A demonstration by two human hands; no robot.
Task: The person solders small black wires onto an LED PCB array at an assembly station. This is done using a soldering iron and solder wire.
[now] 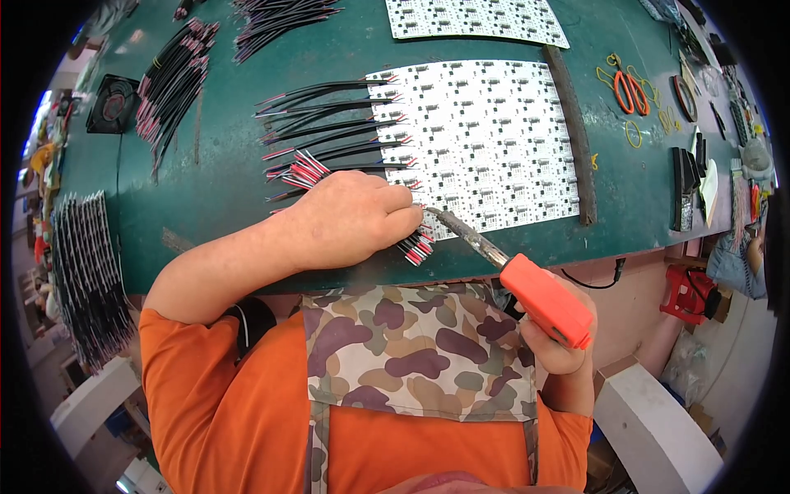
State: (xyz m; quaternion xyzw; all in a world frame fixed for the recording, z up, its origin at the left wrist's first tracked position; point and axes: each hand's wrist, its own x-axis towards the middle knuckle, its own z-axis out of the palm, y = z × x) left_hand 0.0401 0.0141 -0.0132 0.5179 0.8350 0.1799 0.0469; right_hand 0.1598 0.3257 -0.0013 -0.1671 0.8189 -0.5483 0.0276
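A bundle of black cables point(417, 247) with stripped red and white ends is gripped in my left hand point(354, 212), which is closed near the front left corner of a white circuit board panel point(494, 148). More of the bundle's ends stick out behind the wrist. My right hand point(556, 350) is wrapped round the red handle of a soldering iron point(543, 300). The iron's tip meets the panel's front edge beside my left fingertips; the exact contact is too small to make out. Several black cables point(321, 128) lie along the panel's left edge, their ends on it.
A dark bar point(569, 136) runs along the panel's right side. Another white panel point(477, 18) lies behind. Cable bundles point(174, 86) and a small black fan point(113, 104) sit at left. Orange-handled scissors point(631, 92) and yellow cord lie at right. Cables point(86, 280) hang off the left edge.
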